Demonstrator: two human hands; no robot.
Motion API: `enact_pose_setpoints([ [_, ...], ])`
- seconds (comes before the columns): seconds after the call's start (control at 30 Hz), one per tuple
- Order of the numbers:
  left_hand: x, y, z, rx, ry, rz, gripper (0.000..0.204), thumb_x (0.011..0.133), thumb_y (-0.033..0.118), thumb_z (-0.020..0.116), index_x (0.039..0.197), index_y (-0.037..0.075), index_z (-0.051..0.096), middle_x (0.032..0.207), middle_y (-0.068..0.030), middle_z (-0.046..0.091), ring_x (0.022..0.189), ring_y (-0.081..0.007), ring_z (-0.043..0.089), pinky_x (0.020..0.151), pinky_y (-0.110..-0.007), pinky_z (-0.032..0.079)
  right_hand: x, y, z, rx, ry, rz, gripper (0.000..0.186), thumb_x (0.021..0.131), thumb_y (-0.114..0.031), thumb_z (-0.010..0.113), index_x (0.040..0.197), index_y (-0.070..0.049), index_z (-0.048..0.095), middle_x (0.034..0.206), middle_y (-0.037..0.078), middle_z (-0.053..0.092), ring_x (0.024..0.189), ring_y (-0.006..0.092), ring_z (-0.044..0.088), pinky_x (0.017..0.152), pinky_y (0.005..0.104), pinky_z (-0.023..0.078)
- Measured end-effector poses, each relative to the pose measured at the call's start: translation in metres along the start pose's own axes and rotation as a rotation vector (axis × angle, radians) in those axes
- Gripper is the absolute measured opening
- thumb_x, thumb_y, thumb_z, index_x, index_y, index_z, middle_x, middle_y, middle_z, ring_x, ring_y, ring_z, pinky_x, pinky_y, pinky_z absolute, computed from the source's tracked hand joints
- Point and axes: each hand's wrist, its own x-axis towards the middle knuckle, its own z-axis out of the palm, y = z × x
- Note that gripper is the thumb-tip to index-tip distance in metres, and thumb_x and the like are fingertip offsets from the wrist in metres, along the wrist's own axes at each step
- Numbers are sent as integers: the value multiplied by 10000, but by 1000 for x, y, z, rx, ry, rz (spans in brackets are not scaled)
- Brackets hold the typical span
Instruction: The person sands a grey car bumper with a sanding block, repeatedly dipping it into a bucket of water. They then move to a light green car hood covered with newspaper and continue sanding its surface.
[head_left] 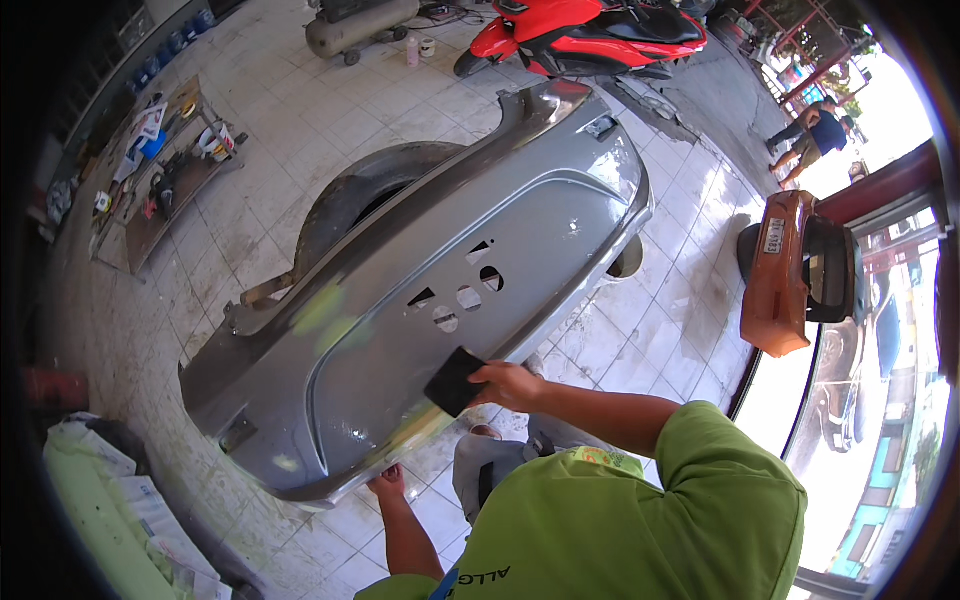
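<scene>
A large grey car bumper (540,215) lies face up across the middle, running from lower left to upper right. Several cut-outs, round and triangular, pierce its centre. Yellow-green patches (328,318) mark its surface on the left and along the near edge. In my right hand (508,386) is a flat black rectangular sanding pad (454,382), held at the bumper's near edge, right of centre. My left hand (388,482) grips the near edge farther left, its fingertips partly hidden by the bumper.
Beneath the bumper's far side shows a dark curved tyre-like thing (345,205). A low table (150,235) with tools stands at left. A red scooter (580,45) and an air compressor tank (350,32) are behind. An orange car part (775,290) stands at right; people (815,130) are farther off.
</scene>
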Motion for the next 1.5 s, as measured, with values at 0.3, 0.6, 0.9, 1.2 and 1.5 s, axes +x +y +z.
enact_pose_setpoints([
  [0.3, -339, -36, 289, 1112, -1349, 344, 384, 1057, 274, 625, 1314, -11, 626, 1197, -172, 715, 1139, -268, 685, 1039, -385, 499, -150, -68, -297, 573, 368, -520, 357, 987, -186, 578, 1293, -2, 574, 1240, 157, 697, 1143, 303, 665, 1006, 455, 501],
  [0.6, -338, -168, 639, 1767, -327, 1882, 512, 1086, 445, 479, 1379, 54, 632, 1368, -202, 652, 1260, -403, 613, 1034, -482, 479, 5, -74, -594, 196, 846, -288, 335, 964, -200, 564, 1188, 32, 653, 1037, 139, 736, 901, 292, 716, 797, 426, 558],
  [0.9, -287, -75, 607, 1626, -105, 1712, 618, 1118, 406, 395, 1390, -125, 557, 1428, -269, 585, 1300, -362, 563, 1133, -430, 399, 184, -154, -828, -988, 1039, -204, 284, 886, -108, 561, 1114, -39, 714, 1149, 178, 708, 1119, 378, 665, 984, 464, 533],
  [1.2, -255, -98, 655, 1609, -69, 1732, 642, 1109, 442, 356, 1385, -93, 579, 1331, -239, 635, 1209, -334, 602, 1087, -426, 431, 298, -93, -1034, -702, 1047, 244, 405, 904, -222, 567, 1240, -56, 720, 1236, 234, 715, 1121, 393, 701, 1015, 462, 534],
  [1.5, -278, -145, 625, 1600, -462, 1526, 650, 1103, 454, 336, 1391, -68, 596, 1251, -184, 703, 1128, -287, 654, 1042, -395, 470, 126, -205, -915, 1006, 273, -441, 320, 718, -144, 582, 995, 17, 597, 935, 187, 684, 843, 333, 661, 917, 464, 570],
])
